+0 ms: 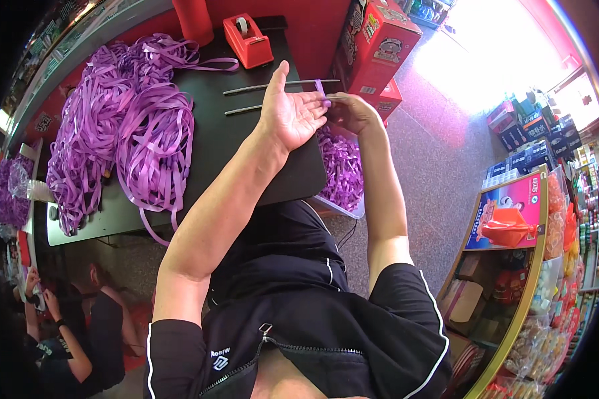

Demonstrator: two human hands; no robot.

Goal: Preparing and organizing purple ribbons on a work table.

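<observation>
My left hand [290,118] is open with its palm up, thumb raised and fingers stretched to the right. At its fingertips a short loop of purple ribbon [320,90] sits by the end of a thin twisted metal rod [246,90]. Fingers bent into a pinch, my right hand [354,113] holds that ribbon from the right side. A second metal rod [245,110] runs just nearer and passes behind my left hand. Beneath my hands, a light plastic bin [350,212] is filled with purple ribbon pieces [341,169].
Long purple ribbons [100,113] lie heaped on the dark table [223,153], with a red tape dispenser [248,43] at its back. Red boxes [376,46] stand behind my right hand. A display cabinet [506,266] is at right; another person [80,332] works at lower left.
</observation>
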